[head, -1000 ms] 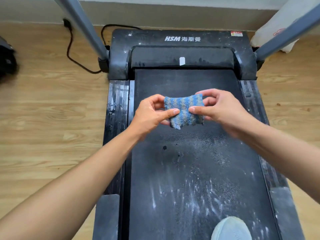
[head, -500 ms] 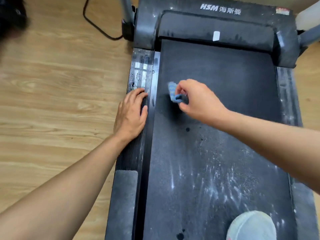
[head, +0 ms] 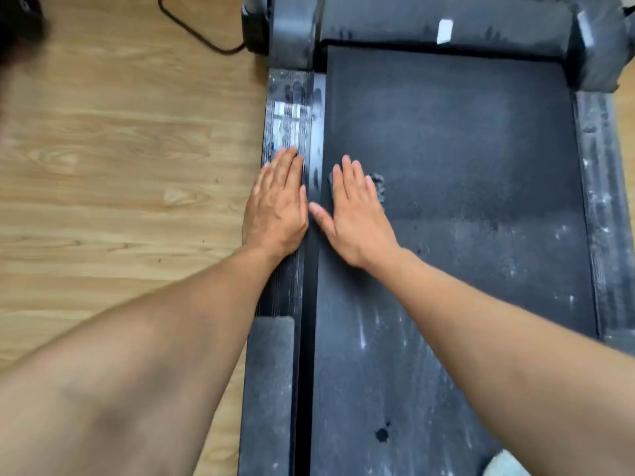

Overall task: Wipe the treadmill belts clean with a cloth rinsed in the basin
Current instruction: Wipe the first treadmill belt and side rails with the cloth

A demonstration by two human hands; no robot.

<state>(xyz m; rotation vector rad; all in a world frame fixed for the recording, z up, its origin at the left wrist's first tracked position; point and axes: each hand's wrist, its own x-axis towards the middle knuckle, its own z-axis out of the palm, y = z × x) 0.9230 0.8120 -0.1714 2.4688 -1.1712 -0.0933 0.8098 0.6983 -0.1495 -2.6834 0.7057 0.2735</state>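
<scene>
Both hands lie flat, neither grip closed on anything: the left hand (head: 278,204) rests on the side rail (head: 288,108), and the right hand (head: 354,207) presses the cloth (head: 378,183) onto the belt (head: 464,149) near its left edge. Pinned only by straight fingers, the cloth could bunch or slip out mid-stroke, and if soiled it may just smear dust. It looks grey and crumpled, mostly hidden under the palm; white streaks (head: 364,334) mark the near belt
</scene>
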